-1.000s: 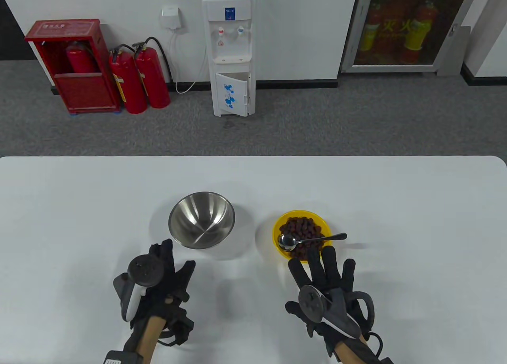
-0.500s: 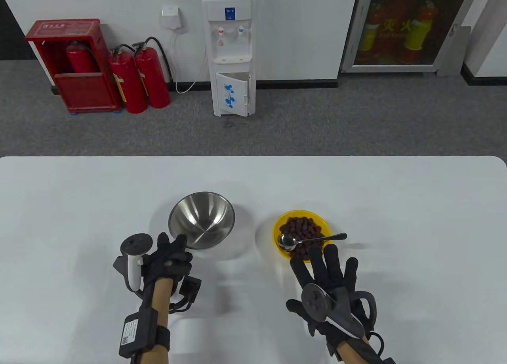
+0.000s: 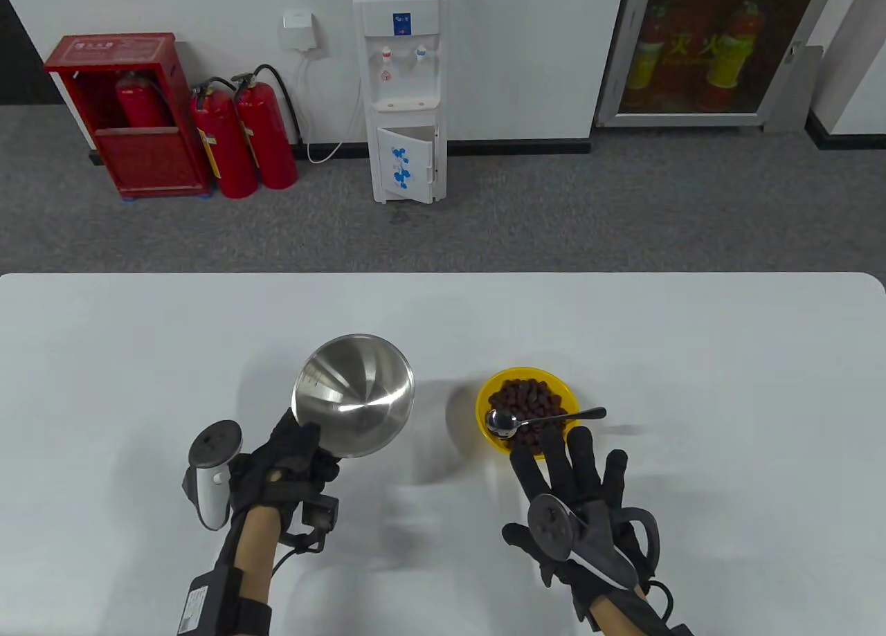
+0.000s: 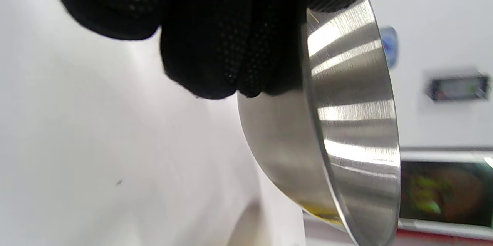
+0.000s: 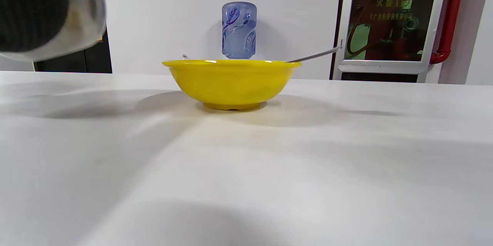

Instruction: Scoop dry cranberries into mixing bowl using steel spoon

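The steel bowl (image 3: 354, 395) was sitting flat on the table (image 3: 138, 359) a moment ago, and now it is lifted and tipped. The left hand (image 3: 291, 456) has moved up to it and grips its near rim, with the fingers (image 4: 227, 46) wrapped over the edge. The right hand (image 3: 571, 480) has hardly moved. It lies flat and spread on the table, holding nothing, just in front of the yellow bowl (image 3: 488, 395).

The cranberries (image 3: 529, 397) are piled in the yellow bowl. The spoon (image 3: 536, 420) rests across them, with its round end on the left and its thin handle sticking out over the right rim.

The spoon looks hard, light and shiny, so it may slip in a glove. The best place to take it is probably the handle end on the right. The cranberries look small and light, and they may roll off if the spoon tips.
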The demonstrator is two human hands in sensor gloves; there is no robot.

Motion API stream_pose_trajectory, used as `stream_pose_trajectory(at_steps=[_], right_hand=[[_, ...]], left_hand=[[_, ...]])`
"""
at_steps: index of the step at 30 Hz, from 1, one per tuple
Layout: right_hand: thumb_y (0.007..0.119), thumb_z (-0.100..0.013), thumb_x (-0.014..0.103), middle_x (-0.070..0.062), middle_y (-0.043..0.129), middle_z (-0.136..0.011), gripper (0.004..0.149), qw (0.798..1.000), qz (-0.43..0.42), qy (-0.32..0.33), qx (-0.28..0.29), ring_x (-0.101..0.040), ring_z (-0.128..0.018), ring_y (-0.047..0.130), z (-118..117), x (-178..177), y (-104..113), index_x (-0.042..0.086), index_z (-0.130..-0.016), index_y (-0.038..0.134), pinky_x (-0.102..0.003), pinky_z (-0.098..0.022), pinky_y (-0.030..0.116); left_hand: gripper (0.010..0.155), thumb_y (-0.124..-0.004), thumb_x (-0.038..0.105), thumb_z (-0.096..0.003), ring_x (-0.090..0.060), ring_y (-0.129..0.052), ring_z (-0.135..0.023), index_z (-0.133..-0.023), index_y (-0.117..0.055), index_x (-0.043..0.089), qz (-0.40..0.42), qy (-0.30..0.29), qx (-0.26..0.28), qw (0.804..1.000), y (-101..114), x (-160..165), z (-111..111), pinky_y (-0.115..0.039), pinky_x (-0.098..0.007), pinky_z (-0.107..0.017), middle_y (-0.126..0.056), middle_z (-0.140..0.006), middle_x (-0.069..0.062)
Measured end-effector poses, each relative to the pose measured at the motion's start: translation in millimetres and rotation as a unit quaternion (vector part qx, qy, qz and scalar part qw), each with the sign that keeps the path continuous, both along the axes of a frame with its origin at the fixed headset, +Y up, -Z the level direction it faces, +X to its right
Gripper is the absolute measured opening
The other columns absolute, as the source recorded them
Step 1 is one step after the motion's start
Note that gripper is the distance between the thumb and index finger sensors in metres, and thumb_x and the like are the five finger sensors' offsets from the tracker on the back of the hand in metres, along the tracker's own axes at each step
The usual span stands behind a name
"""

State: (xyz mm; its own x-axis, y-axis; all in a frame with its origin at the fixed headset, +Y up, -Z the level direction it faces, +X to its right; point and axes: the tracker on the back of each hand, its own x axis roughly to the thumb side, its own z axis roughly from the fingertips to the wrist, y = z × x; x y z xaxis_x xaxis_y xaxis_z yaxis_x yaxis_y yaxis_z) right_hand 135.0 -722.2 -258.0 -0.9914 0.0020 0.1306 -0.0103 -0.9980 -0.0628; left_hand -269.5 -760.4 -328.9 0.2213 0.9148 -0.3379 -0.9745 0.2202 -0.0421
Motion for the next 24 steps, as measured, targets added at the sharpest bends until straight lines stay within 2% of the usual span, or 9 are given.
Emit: stream_pose_trajectory(at_steps=[5,7,10,11,13,17,24], right_hand=[[0.076,-0.033,0.077,0.008,-0.011,-0.109,0.099,1.000,0.018,-0.007,0.009,-0.029,-0.105,-0.009,0.1,1.0,0.2,0.051,-0.101,0.009,-0.070,-0.070,0.005],[0.075,-0.033,0.077,0.008,-0.011,-0.109,0.099,1.000,0.024,-0.010,0.009,-0.029,-0.105,-0.009,-0.4,1.8,-0.7,0.051,-0.101,0.009,-0.070,-0.070,0.006],[0.075,-0.033,0.077,0.008,-0.011,-0.109,0.098,1.000,0.027,-0.015,0.005,-0.029,-0.105,-0.009,-1.7,3.2,-3.3,0.051,-0.101,0.009,-0.070,-0.070,0.005],[0.075,-0.033,0.077,0.008,-0.011,-0.109,0.098,0.999,0.030,-0.018,0.003,-0.029,-0.105,-0.009,-2.3,3.9,-4.7,0.051,-0.101,0.009,-0.070,-0.070,0.005],[0.075,-0.033,0.078,0.008,-0.011,-0.109,0.098,0.999,0.033,-0.020,-0.002,-0.029,-0.105,-0.008,-3.7,4.1,-8.4,0.051,-0.101,0.009,-0.070,-0.070,0.005],[0.074,-0.033,0.079,0.008,-0.011,-0.108,0.098,0.998,0.058,-0.023,-0.010,-0.029,-0.105,-0.009,-5.5,3.1,-14.6,0.051,-0.100,0.009,-0.070,-0.070,0.006],[0.073,-0.033,0.080,0.009,-0.011,-0.109,0.097,0.998,0.048,-0.035,-0.016,-0.029,-0.105,-0.009,-7.8,8.5,-15.4,0.051,-0.101,0.009,-0.070,-0.070,0.005]], left_hand=[[0.049,-0.070,0.041,-0.0560,-0.018,-0.103,-0.036,-0.101,-0.053,0.029,-0.045,-0.035,0.052,0.997,26.2,10.1,32.3,-0.086,-0.040,-0.036,-0.100,-0.062,0.006],[0.049,-0.070,0.041,-0.0553,-0.018,-0.103,-0.032,-0.100,-0.056,0.026,-0.048,-0.047,0.059,0.996,27.5,16.3,45.1,-0.087,-0.040,-0.033,-0.101,-0.059,0.006],[0.049,-0.070,0.041,-0.0551,-0.018,-0.102,-0.027,-0.099,-0.059,0.023,-0.019,-0.078,0.053,0.995,15.7,24.1,57.7,-0.087,-0.039,-0.030,-0.101,-0.056,0.006],[0.048,-0.070,0.041,-0.0552,-0.018,-0.102,-0.026,-0.099,-0.060,0.023,-0.007,-0.091,0.054,0.994,5.9,27.4,61.3,-0.087,-0.039,-0.029,-0.102,-0.054,0.005],[0.051,-0.071,0.040,-0.0550,-0.018,-0.101,-0.023,-0.101,-0.055,0.024,0.008,-0.116,0.032,0.993,-3.8,34.4,64.2,-0.087,-0.040,-0.027,-0.102,-0.052,0.004],[0.051,-0.071,0.040,-0.0548,-0.017,-0.101,-0.022,-0.101,-0.056,0.023,-0.052,-0.156,0.033,0.986,-4.3,48.1,64.8,-0.087,-0.039,-0.026,-0.102,-0.051,0.005],[0.051,-0.070,0.039,-0.0551,-0.017,-0.102,-0.021,-0.101,-0.057,0.021,-0.085,-0.209,0.009,0.974,-11.0,60.9,65.4,-0.087,-0.039,-0.026,-0.103,-0.051,0.004]])
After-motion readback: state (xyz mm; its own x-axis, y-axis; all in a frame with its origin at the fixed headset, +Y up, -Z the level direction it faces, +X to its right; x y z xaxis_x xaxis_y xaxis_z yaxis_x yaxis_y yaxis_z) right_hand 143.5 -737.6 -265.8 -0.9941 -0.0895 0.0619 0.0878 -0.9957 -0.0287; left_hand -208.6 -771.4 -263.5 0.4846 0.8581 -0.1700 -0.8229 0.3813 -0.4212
